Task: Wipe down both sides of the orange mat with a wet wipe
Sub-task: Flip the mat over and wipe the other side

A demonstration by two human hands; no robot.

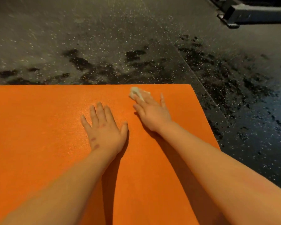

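The orange mat (39,127) lies flat on the floor and fills the lower left of the view. Its far edge and right edge meet at a corner near the top right. My left hand (104,127) rests flat on the mat near the middle, fingers spread and straight. My right hand (151,111) presses a crumpled white wet wipe (135,92) onto the mat close to the far edge, with straight fingers on top of the wipe. Most of the wipe sticks out beyond the fingertips.
Dark speckled rubber floor (136,38) surrounds the mat, with darker wet-looking patches beyond the far edge and along the right side. A grey metal beam (250,15), part of some equipment, lies at the top right corner.
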